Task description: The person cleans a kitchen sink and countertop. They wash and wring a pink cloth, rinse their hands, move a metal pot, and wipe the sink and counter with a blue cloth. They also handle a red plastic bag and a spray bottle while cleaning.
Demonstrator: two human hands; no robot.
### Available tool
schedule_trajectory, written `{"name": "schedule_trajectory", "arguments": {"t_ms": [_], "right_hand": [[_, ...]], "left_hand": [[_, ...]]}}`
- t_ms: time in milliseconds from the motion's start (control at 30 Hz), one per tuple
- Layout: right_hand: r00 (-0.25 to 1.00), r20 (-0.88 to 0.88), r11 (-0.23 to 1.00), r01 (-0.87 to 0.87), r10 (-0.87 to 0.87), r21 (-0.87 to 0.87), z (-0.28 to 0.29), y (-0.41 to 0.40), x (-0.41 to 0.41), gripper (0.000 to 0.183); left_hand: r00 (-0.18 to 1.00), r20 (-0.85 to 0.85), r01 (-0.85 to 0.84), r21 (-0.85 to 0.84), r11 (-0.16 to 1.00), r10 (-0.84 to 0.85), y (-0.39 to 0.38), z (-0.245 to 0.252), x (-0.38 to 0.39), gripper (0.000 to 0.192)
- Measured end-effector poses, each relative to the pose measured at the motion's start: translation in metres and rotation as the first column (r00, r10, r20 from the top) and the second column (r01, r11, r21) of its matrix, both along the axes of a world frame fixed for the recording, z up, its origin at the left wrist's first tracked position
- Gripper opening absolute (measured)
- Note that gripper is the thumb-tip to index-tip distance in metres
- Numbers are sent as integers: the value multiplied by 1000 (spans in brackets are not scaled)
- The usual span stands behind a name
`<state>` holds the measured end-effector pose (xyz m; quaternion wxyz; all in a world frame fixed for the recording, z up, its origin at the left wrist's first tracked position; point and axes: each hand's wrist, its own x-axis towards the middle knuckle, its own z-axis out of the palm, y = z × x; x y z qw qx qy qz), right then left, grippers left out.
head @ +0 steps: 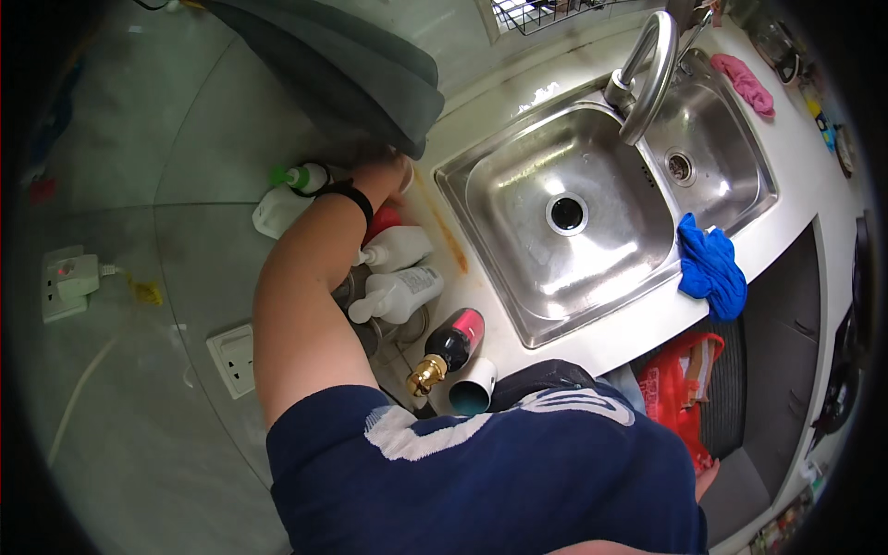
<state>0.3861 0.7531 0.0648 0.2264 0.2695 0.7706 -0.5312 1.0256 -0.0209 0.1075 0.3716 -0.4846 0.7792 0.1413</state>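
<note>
My left hand reaches into the counter corner under the hem of a dark grey curtain; a black band circles my wrist. The curtain and the hand's own angle hide most of its fingers, and whether it holds anything is unclear. Below it are a red object, a white pump bottle and a second white pump bottle bearing writing. A white bottle with a green pump stands behind my forearm. Only part of my right hand shows, low beside a red bag.
A double steel sink with a curved faucet lies to the right. A blue cloth drapes over the counter edge; a pink cloth lies behind. Near my torso stand a dark bottle with a gold top and a white cup.
</note>
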Motion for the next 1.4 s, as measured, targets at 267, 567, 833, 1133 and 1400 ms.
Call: {"name": "schedule_trajectory", "arguments": {"t_ms": [267,567,833,1133,1400], "right_hand": [[999,-42,998,27,-29,-60,-16,11,-15,30],[997,79,968,21,-1,-249,-62,13,-28,36],[997,77,959,34,-13,-283,-110,-6,-69,34],[978,54,978,-199,203,-68,-76,-24,-85,31],[914,350,912,-50,206,-406,-15,-31,-79,26]], "left_hand": [[989,99,-110,1,994,109,-4,-2,1,112],[999,-17,39,-79,996,-40,-1,60,-13,70],[993,-98,49,-190,981,-69,75,170,-92,62],[837,-545,-292,-379,878,43,252,240,-118,58],[814,-498,-526,-415,742,298,344,180,-86,44]]}}
